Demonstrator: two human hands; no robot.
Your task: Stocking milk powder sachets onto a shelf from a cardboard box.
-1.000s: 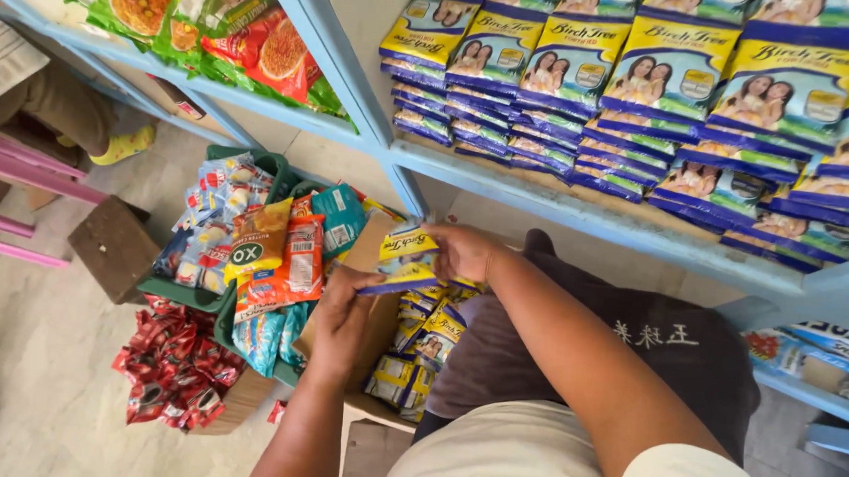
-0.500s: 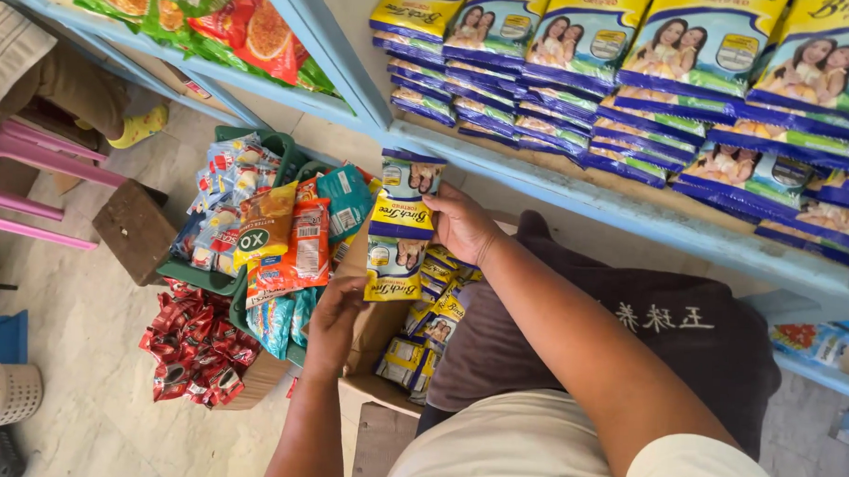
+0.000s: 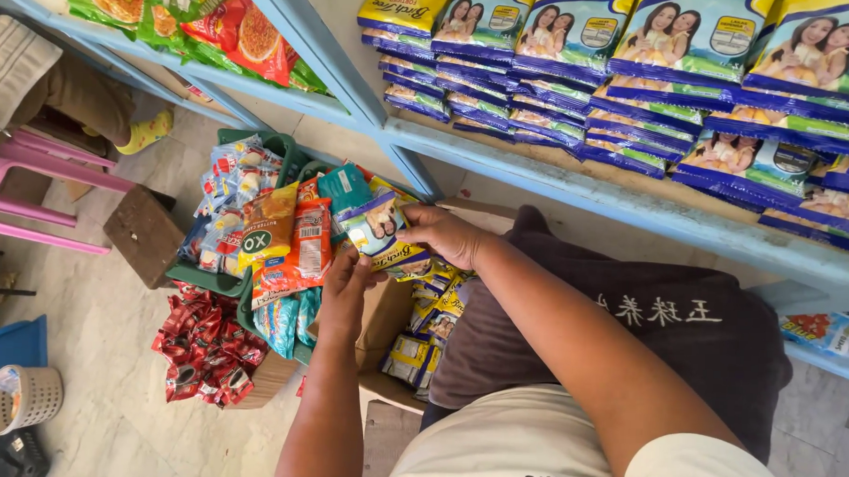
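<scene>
Between both hands, packets perhaps lower

We grip a stack of blue-and-yellow sachet packets with both our right hand and left hand, above an open cardboard box.

A small shop — blue shelves carry stacked packets, and green baskets on the floor hold snacks.
</scene>
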